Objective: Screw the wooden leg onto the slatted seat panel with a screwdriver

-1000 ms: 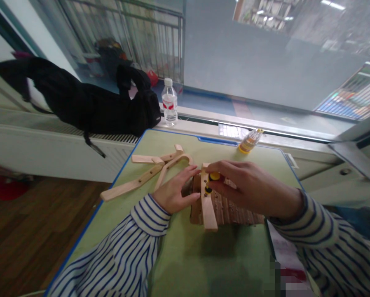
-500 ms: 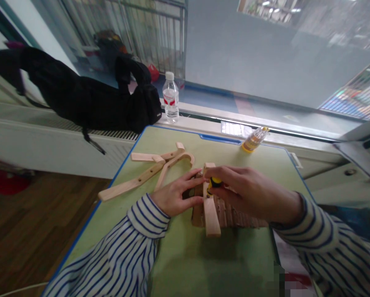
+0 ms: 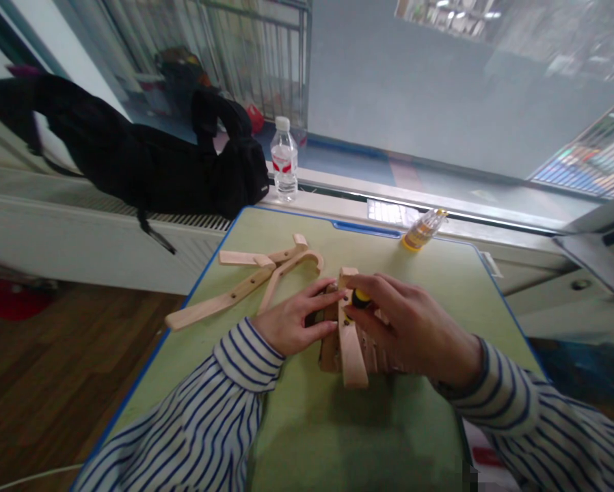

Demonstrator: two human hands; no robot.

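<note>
A slatted wooden assembly (image 3: 349, 345) lies in the middle of the green table (image 3: 338, 424). My left hand (image 3: 294, 324) rests against its left end, fingers curled onto the wood and steadying it. My right hand (image 3: 407, 328) lies over the slats and pinches a small yellow-and-black stubby tool (image 3: 359, 298) held down onto the pale top rail of the assembly. Both sleeves are blue-and-white striped.
Loose curved wooden pieces (image 3: 245, 290) lie on the table's left part. A small amber bottle (image 3: 420, 232) lies at the far edge. On the sill behind stand a water bottle (image 3: 284, 161) and a black backpack (image 3: 148, 160). Wooden floor drops off at the left.
My right hand has shifted slightly left and its wrist has turned while staying on the yellow tool. The left hand has stayed on the assembly. The view has tilted a little.
</note>
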